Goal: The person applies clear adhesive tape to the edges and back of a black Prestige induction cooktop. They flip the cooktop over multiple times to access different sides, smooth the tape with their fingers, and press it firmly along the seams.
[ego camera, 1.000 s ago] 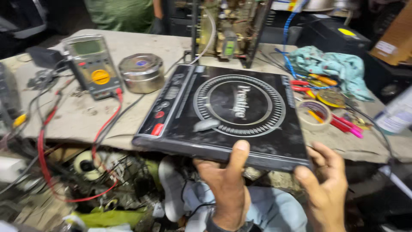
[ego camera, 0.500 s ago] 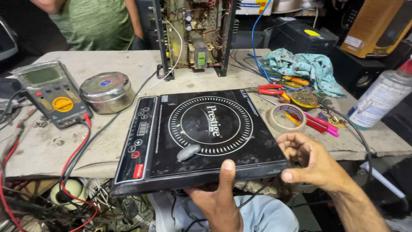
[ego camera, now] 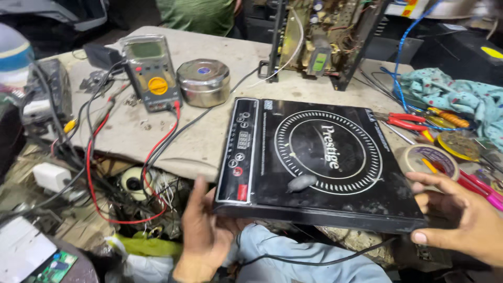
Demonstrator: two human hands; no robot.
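Cluttered and dusty, the grey tabletop [ego camera: 220, 141] fills the head view, with a black induction cooktop [ego camera: 314, 162] lying flat at its near edge, front overhanging toward six o'clock. The left hand [ego camera: 201, 230] sits at the cooktop's seven o'clock corner, palm against the front edge, fingers [ego camera: 196, 191] spread and not closed on anything. The right hand [ego camera: 461, 217] is at the four o'clock corner, thumb tip touching the front corner, fingers apart and loosely curled beside the side edge. A small grey lump [ego camera: 301, 182] rests on the glass near the ring pattern. At ten o'clock from the cooktop stands a multimeter [ego camera: 152, 73] with red and black leads [ego camera: 112, 173] trailing off the tabletop, and just beside it a round steel tin [ego camera: 203, 83]. At twelve o'clock an open electronics chassis [ego camera: 319, 39] stands upright. At three o'clock lie a tape roll [ego camera: 429, 160], red-handled pliers [ego camera: 408, 121] and a patterned blue cloth [ego camera: 461, 97].
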